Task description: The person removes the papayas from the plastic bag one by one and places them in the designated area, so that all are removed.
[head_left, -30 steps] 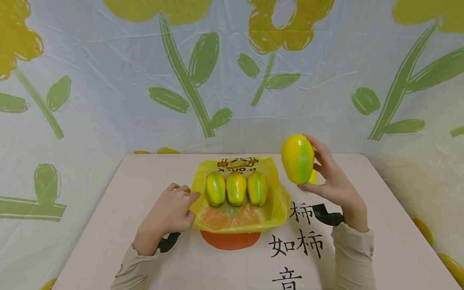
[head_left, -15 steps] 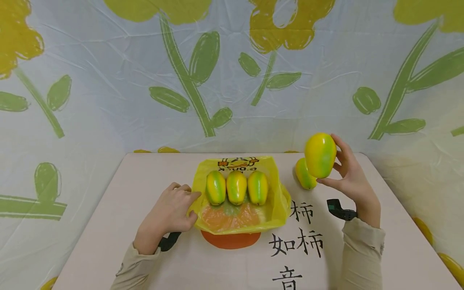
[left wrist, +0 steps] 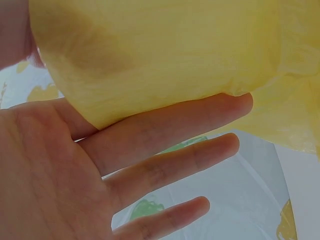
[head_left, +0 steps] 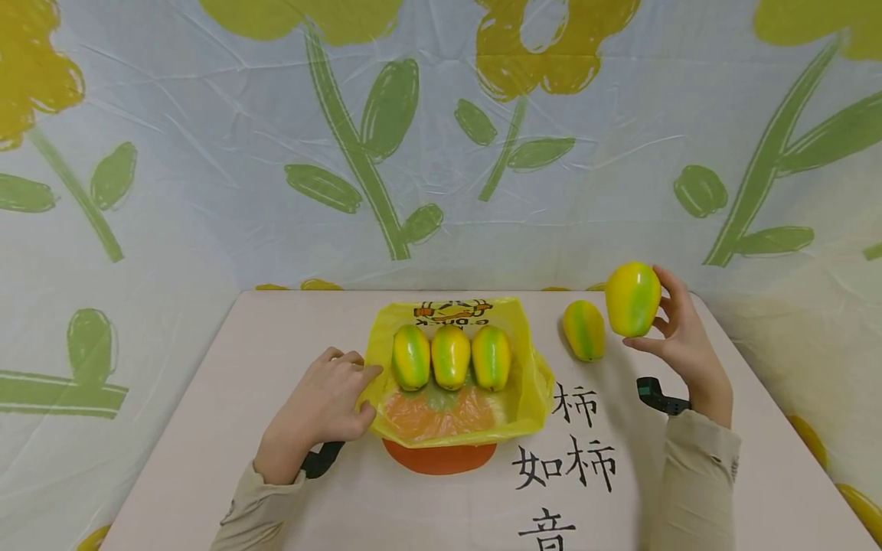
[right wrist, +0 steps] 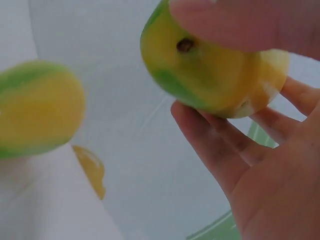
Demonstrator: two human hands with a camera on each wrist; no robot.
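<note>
My right hand (head_left: 689,355) holds a glossy yellow-and-green papaya (head_left: 632,300) above the table's back right, thumb below and fingers behind. In the right wrist view, a dark spot marks the end of this papaya (right wrist: 212,82). Another papaya (head_left: 583,330) lies on the table just to its left. An open yellow plastic bag (head_left: 513,405) lies mid-table with three papayas (head_left: 451,357) side by side on it. At the bag's left edge is my left hand (head_left: 324,394); the left wrist view has its fingers straight, with yellow film (left wrist: 165,55) over part of the index finger.
The pale table (head_left: 227,367) carries black printed characters (head_left: 582,459) right of the bag and an orange-red print (head_left: 441,459) partly under it. Behind the table hangs a white cloth (head_left: 241,214) with green and yellow flowers.
My right hand has carried its papaya to the right, away from the bag. The papaya on the table, mostly hidden before, now shows fully. My left hand stays in place.
</note>
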